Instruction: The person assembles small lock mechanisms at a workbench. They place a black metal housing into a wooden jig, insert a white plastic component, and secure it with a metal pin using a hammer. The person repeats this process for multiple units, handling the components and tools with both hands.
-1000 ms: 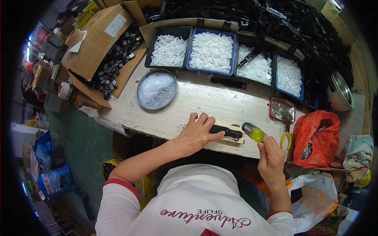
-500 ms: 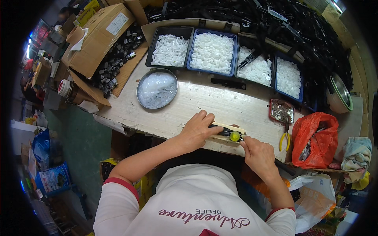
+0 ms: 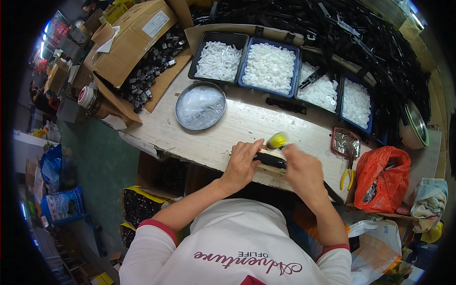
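Pale worktop (image 3: 247, 121) at centre frame bears a black part (image 3: 271, 160), apparently only partly hammered, the left hand (image 3: 241, 165) holding it steady, the right hand (image 3: 306, 172) gripping a blurred yellow-headed mallet (image 3: 277, 140).

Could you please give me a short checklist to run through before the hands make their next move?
1. Left hand at the black part: ok, at its left end.
2. Black part on the pale block: ok, it lies along it.
3. Hammer in the right hand: ok, though both are blurred.
4. Left fingers out of the hammer's path: cannot tell; the yellow end shows close to the fingertips, and the blur hides its path.
5. Pliers apart from the hands: ok, off to the right, below the red tray.
6. Round dish apart from the hands: ok, farther up and left on the table.
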Action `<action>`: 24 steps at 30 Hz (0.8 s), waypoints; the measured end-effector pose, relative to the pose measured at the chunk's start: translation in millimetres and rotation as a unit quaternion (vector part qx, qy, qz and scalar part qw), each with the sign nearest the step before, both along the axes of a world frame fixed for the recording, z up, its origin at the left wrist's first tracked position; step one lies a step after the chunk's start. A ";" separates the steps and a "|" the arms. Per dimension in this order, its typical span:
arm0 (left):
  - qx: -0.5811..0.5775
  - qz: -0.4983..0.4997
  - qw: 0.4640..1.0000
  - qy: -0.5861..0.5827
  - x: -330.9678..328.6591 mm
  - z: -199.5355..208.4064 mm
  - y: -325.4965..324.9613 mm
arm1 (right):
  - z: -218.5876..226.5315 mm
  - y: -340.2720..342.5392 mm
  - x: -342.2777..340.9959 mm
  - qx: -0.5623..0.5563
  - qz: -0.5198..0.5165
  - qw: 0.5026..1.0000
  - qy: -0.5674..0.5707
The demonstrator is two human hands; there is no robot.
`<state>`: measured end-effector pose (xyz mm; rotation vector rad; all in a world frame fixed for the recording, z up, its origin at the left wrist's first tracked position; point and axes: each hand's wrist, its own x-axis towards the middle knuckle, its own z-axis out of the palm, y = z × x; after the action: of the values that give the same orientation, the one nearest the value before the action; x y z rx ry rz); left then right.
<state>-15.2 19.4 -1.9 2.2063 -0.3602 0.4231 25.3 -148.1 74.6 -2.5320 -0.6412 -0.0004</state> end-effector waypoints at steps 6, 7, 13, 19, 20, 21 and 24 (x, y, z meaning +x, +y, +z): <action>0.014 0.076 0.997 0.001 -16.3 1.6 15.7 | -0.8 13.0 3.4 -0.030 0.034 0.999 0.021; 0.017 0.076 0.997 0.011 -17.7 1.1 18.7 | -10.9 16.8 1.2 -0.083 0.051 0.995 0.024; 0.017 0.029 0.999 0.041 -18.4 5.9 19.4 | -15.0 -2.1 2.5 -0.040 0.001 0.999 0.004; 0.059 -0.050 0.997 0.005 -1.9 12.3 -2.0 | -25.5 -50.7 -12.9 -0.072 -0.128 0.985 -0.093; 0.079 -0.066 0.995 0.003 2.9 9.8 -7.8 | -35.9 -59.1 -15.8 -0.095 -0.148 0.980 -0.095; 0.096 -0.081 0.992 0.003 7.3 5.7 -11.6 | -45.2 -67.3 -17.4 -0.120 -0.168 0.974 -0.096; 0.109 -0.135 0.985 -0.008 18.3 2.2 -20.2 | -70.8 -83.4 -17.8 -0.073 -0.155 0.979 -0.108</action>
<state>3.1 -0.9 0.3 2.3221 -0.7349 0.2635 7.5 -231.5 3.8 -2.7738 -0.3284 -0.3551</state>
